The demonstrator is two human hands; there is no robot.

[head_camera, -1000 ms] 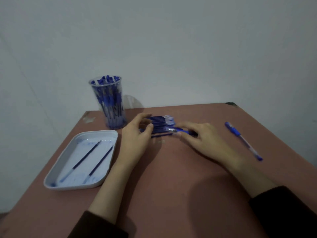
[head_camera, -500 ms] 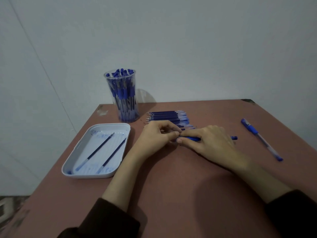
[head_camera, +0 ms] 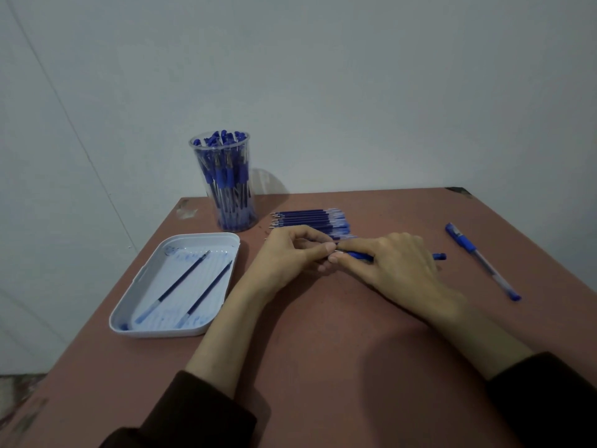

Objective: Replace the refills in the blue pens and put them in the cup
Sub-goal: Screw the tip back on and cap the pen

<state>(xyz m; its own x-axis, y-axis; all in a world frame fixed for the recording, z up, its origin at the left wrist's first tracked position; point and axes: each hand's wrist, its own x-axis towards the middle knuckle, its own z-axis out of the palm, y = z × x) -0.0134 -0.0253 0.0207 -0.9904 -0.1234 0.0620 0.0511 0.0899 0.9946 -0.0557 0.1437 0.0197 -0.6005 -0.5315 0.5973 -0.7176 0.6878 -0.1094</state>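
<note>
Between right fingers (head_camera: 336, 259), blue pen (head_camera: 359, 255) pinched.

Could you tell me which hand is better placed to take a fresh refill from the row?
Probably the left hand: it is nearest the row of refills and only pinches the tip of the pen, whose body the right hand grips.
</note>
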